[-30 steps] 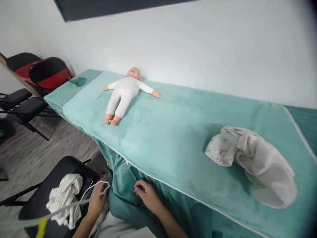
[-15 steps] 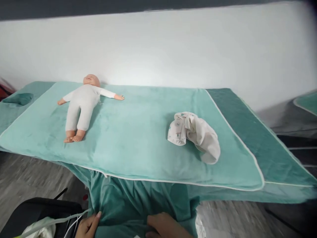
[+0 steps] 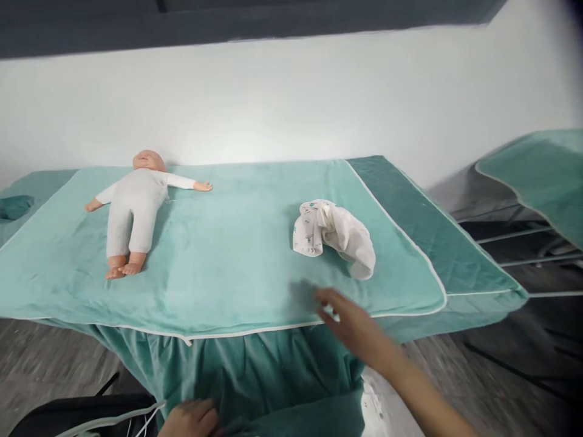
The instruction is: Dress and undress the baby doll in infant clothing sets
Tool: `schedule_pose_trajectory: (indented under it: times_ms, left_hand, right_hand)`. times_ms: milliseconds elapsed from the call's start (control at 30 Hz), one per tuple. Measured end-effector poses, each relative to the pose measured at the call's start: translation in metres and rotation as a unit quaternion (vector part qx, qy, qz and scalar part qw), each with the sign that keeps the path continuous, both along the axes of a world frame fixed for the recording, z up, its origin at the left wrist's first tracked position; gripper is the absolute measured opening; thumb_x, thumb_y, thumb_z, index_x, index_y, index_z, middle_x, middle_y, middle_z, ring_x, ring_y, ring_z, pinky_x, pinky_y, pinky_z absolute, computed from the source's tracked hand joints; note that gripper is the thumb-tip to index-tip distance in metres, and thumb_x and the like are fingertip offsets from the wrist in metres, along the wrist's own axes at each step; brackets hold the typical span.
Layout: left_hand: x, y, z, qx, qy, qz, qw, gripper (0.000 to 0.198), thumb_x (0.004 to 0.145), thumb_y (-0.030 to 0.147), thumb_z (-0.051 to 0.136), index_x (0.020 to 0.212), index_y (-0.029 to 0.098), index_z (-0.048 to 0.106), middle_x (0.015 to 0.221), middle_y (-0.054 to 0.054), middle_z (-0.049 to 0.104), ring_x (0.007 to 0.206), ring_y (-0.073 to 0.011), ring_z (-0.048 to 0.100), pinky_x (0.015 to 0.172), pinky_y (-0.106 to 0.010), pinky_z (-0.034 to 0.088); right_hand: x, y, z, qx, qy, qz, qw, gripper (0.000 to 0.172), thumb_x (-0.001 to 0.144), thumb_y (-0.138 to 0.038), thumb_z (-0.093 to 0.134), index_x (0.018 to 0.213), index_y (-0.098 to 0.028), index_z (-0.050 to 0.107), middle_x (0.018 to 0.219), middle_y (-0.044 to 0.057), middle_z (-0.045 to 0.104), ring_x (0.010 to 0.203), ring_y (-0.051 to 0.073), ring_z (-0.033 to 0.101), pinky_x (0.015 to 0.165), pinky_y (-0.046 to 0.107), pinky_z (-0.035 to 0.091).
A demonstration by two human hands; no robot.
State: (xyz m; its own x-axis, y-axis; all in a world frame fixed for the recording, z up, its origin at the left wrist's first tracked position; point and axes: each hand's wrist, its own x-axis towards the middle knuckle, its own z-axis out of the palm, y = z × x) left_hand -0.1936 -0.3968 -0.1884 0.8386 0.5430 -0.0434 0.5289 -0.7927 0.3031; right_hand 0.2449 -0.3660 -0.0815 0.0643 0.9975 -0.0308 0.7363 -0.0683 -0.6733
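Over the front edge of the bed hovers my right hand [image 3: 344, 321], its fingers loosely bent and apart with nothing in them. Just beyond it lies a crumpled white baby garment [image 3: 334, 237] with a small print at its left end; the hand is not touching it. My left hand [image 3: 191, 419] is low at the bottom edge with its fingers curled, beside the hanging green cloth [image 3: 255, 370]. Whatever it may hold is hidden. On the left of the bed a baby doll [image 3: 134, 203] in a white bodysuit lies on its back, arms spread.
A light green cover [image 3: 237, 255] is spread over the bed, which stands against a white wall [image 3: 273, 103]. Another green-covered bed [image 3: 542, 176] stands at the right. A black chair or bag [image 3: 64, 419] with a pale tube and cables is at the lower left.
My right hand has risen from my lap and reached forward to the bed's front edge. My left hand has shifted right and curled. The view has swung to the right.
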Motion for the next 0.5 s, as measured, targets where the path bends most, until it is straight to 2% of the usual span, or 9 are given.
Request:
schedule_pose_trajectory:
  times_ms: [67, 100, 167, 233, 300, 367, 433, 500]
  left_hand:
    - [0.036, 0.015, 0.02, 0.044, -0.031, -0.007, 0.999, 0.014, 0.086, 0.016, 0.067, 0.078, 0.023, 0.059, 0.074, -0.001, 0.068, 0.062, -0.0188, 0.064, 0.058, -0.032, 0.04]
    - [0.056, 0.023, 0.03, 0.048, -0.042, -0.012, 0.998, 0.014, 0.09, 0.017, 0.065, 0.079, 0.023, 0.059, 0.075, -0.001, 0.068, 0.065, -0.0189, 0.063, 0.06, -0.033, 0.041]
    - [0.093, 0.038, 0.047, 0.043, -0.067, -0.029, 0.996, 0.014, 0.096, 0.019, 0.06, 0.082, 0.022, 0.061, 0.077, -0.002, 0.067, 0.071, -0.0195, 0.064, 0.068, -0.033, 0.044]
    - [0.124, 0.058, 0.06, 0.044, -0.109, -0.054, 0.992, 0.015, 0.1, 0.023, 0.055, 0.091, 0.022, 0.066, 0.081, -0.004, 0.068, 0.081, -0.021, 0.064, 0.075, -0.034, 0.047]
    - [0.147, 0.083, 0.07, 0.03, -0.161, -0.057, 0.985, 0.02, 0.102, 0.025, 0.051, 0.098, 0.022, 0.071, 0.088, -0.007, 0.07, 0.086, -0.0217, 0.063, 0.08, -0.036, 0.048]
    - [0.159, 0.112, 0.077, -0.016, -0.206, -0.03, 0.978, 0.022, 0.102, 0.026, 0.052, 0.103, 0.022, 0.074, 0.095, -0.008, 0.072, 0.093, -0.0224, 0.064, 0.088, -0.037, 0.049]
    - [0.163, 0.14, 0.081, -0.075, -0.261, 0.032, 0.962, 0.022, 0.101, 0.028, 0.054, 0.103, 0.022, 0.075, 0.1, -0.009, 0.074, 0.098, -0.0227, 0.064, 0.092, -0.037, 0.049]
    - [0.161, 0.161, 0.081, -0.142, -0.307, 0.107, 0.935, 0.021, 0.1, 0.031, 0.056, 0.101, 0.021, 0.075, 0.1, -0.008, 0.074, 0.096, -0.0208, 0.065, 0.089, -0.033, 0.049]
  right_hand:
    - [0.018, 0.021, 0.01, 0.128, -0.121, -0.081, 0.981, 0.031, 0.1, -0.036, 0.049, 0.123, -0.02, 0.063, 0.134, 0.017, 0.065, 0.123, 0.033, 0.062, 0.103, 0.048, 0.05]
    - [0.026, 0.031, 0.012, 0.162, -0.182, -0.104, 0.964, 0.034, 0.1, -0.034, 0.05, 0.128, -0.019, 0.061, 0.14, 0.019, 0.062, 0.13, 0.036, 0.057, 0.107, 0.052, 0.047]
    - [0.038, 0.05, 0.013, 0.186, -0.29, -0.142, 0.928, 0.039, 0.098, -0.028, 0.051, 0.135, -0.018, 0.058, 0.147, 0.021, 0.058, 0.136, 0.039, 0.051, 0.113, 0.061, 0.038]
    - [0.05, 0.067, 0.009, 0.178, -0.359, -0.168, 0.901, 0.043, 0.094, -0.024, 0.053, 0.136, -0.018, 0.058, 0.152, 0.021, 0.055, 0.138, 0.041, 0.046, 0.115, 0.068, 0.028]
    - [0.064, 0.08, 0.005, 0.165, -0.391, -0.182, 0.887, 0.041, 0.092, -0.022, 0.054, 0.131, -0.018, 0.062, 0.152, 0.021, 0.055, 0.134, 0.04, 0.047, 0.114, 0.07, 0.025]
    - [0.08, 0.09, 0.005, 0.158, -0.393, -0.184, 0.887, 0.033, 0.093, -0.024, 0.052, 0.121, -0.018, 0.068, 0.146, 0.019, 0.06, 0.126, 0.038, 0.051, 0.113, 0.067, 0.026]
    - [0.094, 0.095, 0.012, 0.157, -0.365, -0.191, 0.897, 0.029, 0.096, -0.029, 0.05, 0.112, -0.019, 0.072, 0.136, 0.017, 0.066, 0.12, 0.036, 0.053, 0.111, 0.063, 0.028]
    - [0.104, 0.098, 0.024, 0.16, -0.317, -0.217, 0.909, 0.029, 0.098, -0.034, 0.051, 0.106, -0.02, 0.074, 0.129, 0.015, 0.07, 0.119, 0.035, 0.054, 0.112, 0.063, 0.027]
